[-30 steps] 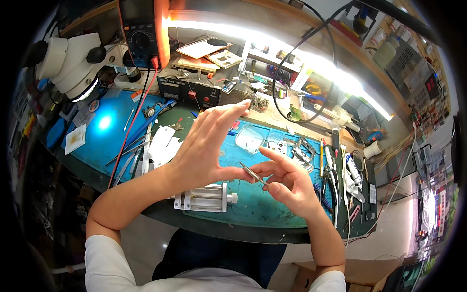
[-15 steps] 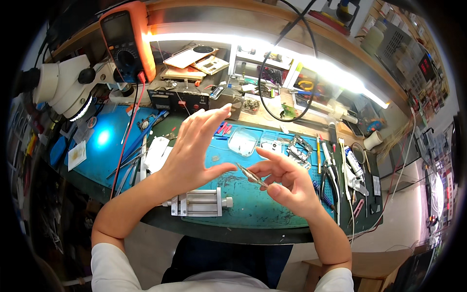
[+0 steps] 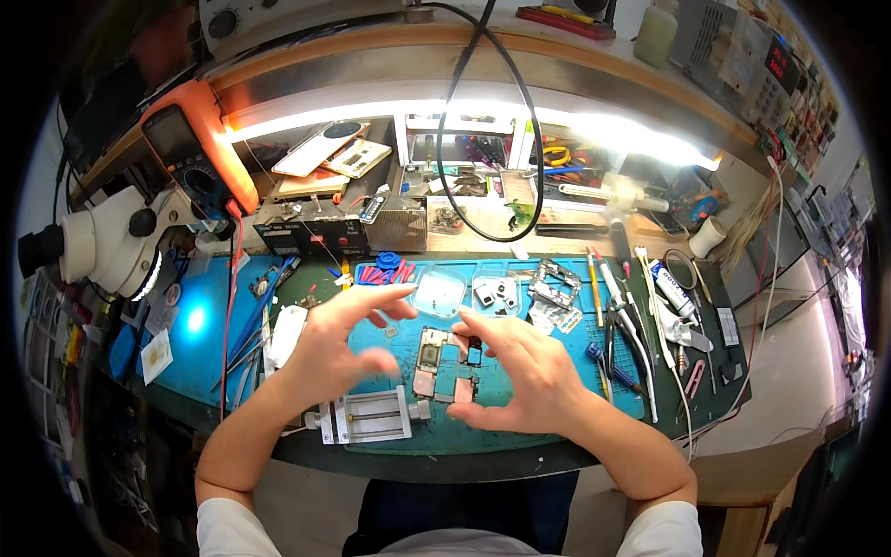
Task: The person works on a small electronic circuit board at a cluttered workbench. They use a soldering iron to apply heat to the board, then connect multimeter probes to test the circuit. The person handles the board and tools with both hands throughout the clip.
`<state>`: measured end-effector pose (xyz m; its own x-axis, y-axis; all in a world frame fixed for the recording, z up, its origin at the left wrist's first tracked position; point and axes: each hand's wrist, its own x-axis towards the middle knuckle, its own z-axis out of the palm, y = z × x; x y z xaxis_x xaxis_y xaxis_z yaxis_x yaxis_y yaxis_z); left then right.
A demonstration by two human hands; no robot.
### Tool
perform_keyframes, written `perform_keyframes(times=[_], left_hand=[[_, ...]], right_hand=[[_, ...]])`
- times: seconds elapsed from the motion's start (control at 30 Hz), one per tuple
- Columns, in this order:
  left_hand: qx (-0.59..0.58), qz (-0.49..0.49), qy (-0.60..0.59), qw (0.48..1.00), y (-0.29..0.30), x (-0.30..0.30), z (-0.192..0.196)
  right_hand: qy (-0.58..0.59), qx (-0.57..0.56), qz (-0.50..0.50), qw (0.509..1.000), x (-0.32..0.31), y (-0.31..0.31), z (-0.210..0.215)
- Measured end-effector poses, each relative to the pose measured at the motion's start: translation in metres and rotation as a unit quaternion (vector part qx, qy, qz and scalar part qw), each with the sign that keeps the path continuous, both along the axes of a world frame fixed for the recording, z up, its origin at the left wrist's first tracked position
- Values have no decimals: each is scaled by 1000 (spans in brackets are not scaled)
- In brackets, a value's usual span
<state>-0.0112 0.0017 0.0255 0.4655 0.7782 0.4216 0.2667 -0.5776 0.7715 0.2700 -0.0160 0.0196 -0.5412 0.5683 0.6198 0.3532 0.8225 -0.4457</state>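
Pink-patched board (image 3: 429,360), edge-on half a second ago, now faces up between the hands, its components open to view. The left hand (image 3: 340,330) spreads empty; the right hand (image 3: 525,376) holds thumb and fingers apart at the board's right side, pinching or not, I cannot tell.

White microscope (image 3: 107,243) near an orange multimeter (image 3: 199,156)
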Motion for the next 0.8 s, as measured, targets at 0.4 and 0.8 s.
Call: perform_keyframes(times=[0.4, 0.8], left_hand=[[28, -66, 135, 988, -8, 11, 8], [60, -51, 126, 989, -9, 13, 10]], right_hand=[[-15, 67, 0, 998, 5, 4, 4], [-39, 21, -5, 999, 6, 4, 6]])
